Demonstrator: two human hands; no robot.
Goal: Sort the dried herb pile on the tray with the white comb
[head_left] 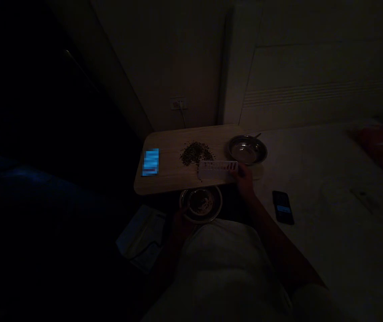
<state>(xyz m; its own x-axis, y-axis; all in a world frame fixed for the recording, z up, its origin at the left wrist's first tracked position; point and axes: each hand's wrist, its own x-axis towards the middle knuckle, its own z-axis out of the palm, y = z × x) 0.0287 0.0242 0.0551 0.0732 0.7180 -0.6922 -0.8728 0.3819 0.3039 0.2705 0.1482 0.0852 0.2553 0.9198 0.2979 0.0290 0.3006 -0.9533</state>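
The scene is very dark. My right hand (244,179) grips the right end of a pale, flat rectangular piece (216,170) with dark marks or slots; its exact kind is unclear. That piece is at the near edge of a pile of small dark bits like seeds (196,153) on the wooden tabletop (168,179). Below the table's front edge, my left hand (182,222) holds a metal bowl (219,206) by its left rim. Some bits show inside this bowl. Shadow hides most of the left fingers.
A second metal bowl (245,154), with a handle sticking up at its rim, stands at the table's right end. A lit phone (150,162) lies at the left end. Another phone (282,207) rests on the bed (325,241). Behind the table is a wall socket (178,103) with a cable.
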